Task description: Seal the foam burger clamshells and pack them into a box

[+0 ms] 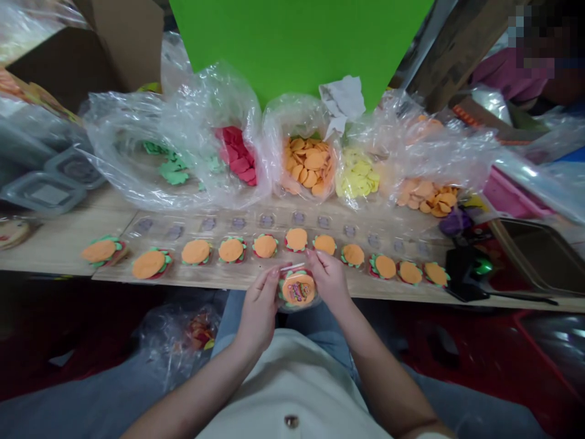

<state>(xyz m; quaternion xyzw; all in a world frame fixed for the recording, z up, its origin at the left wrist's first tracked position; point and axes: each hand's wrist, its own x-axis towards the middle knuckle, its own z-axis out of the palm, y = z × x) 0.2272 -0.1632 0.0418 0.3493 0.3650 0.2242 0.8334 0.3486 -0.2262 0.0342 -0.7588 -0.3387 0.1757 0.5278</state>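
Listing a wooden desk (pixel 55 244) across 12 o'clock, bearing clear plastic bags (pixel 219 103) of red, orange, yellow and green cut-outs; nearer, a clear blister tray (pixel 228 271) of orange-topped burger pieces. At 6 o'clock, left hand (pixel 260 311) and right hand (pixel 329 279), fingers (pixel 315 259) partly closed, pinch a round clear pack (pixel 298 289) by its rim, a white stick (pixel 292 266) just above. Edge grip leaves the pack's face uncovered. Colourful label lettering: too small to read.

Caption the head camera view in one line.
Left hand and right hand hold a wrapped burger-shaped piece before matching pieces with bagged cut-outs behind.
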